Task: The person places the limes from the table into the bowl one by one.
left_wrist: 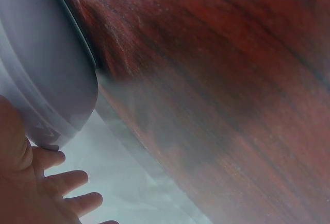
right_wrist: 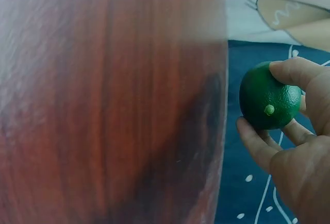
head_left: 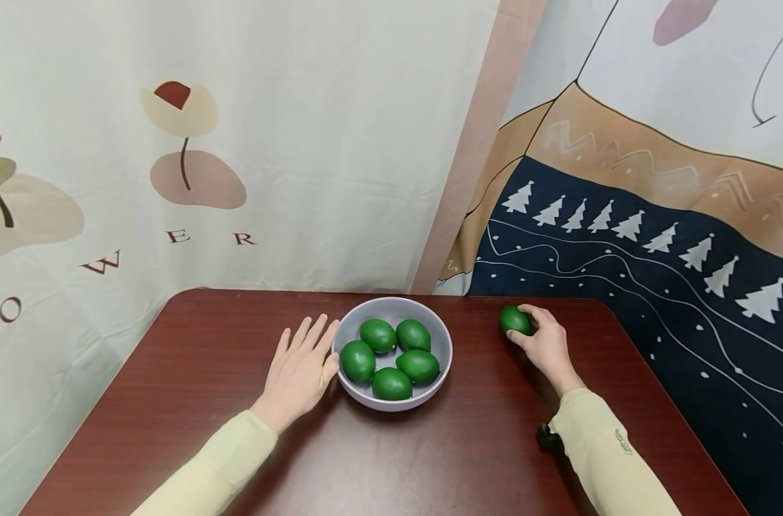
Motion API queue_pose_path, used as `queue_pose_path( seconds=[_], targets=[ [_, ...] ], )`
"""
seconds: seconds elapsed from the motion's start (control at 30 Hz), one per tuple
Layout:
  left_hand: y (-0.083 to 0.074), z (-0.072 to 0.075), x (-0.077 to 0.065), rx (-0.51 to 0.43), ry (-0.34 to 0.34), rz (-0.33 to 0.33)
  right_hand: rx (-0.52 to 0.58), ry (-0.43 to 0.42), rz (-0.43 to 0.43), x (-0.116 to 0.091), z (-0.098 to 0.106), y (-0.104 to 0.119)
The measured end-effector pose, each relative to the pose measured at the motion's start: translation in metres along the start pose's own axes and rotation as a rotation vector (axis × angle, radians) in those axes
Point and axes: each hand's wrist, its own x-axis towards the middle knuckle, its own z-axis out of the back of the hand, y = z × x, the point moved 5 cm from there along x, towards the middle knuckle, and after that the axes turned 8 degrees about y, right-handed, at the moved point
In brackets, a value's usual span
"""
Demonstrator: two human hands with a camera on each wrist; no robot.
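Observation:
A grey-lilac bowl (head_left: pixel 392 405) stands on the table with several green limes (head_left: pixel 392 384) inside. My left hand (head_left: pixel 297 370), its fingers straight, touches the bowl's left rim; in the left wrist view the hand (left_wrist: pixel 31 183) lies against the bowl's outer wall (left_wrist: pixel 46 54). Over to the right, my right hand (head_left: pixel 546 345) pinches one more lime (head_left: pixel 515 320) between thumb and fingers. In the right wrist view that lime (right_wrist: pixel 265 98) shows its stem nub, and the hand (right_wrist: pixel 304 147) holds it from one side.
The dark red wooden table (head_left: pixel 469 459) has its back edge just behind the bowl. A pale curtain (head_left: pixel 314 143) with printed flowers hangs behind it, and a dark blue cloth (head_left: pixel 624 287) with white trees hangs at the right. A black band (head_left: pixel 549 438) is by the right cuff.

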Motion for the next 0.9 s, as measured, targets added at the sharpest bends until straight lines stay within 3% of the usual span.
queue_pose_path(
  seconds=[0.43, 0.9],
  targets=[
    [0.000, 0.000, 0.001, 0.006, 0.002, -0.006, 0.045, -0.038, 0.142, -0.004, 0.006, 0.038],
    [-0.001, 0.002, 0.004, 0.007, 0.007, -0.012, 0.047, -0.045, 0.223, -0.007, 0.010, 0.068]
  ],
)
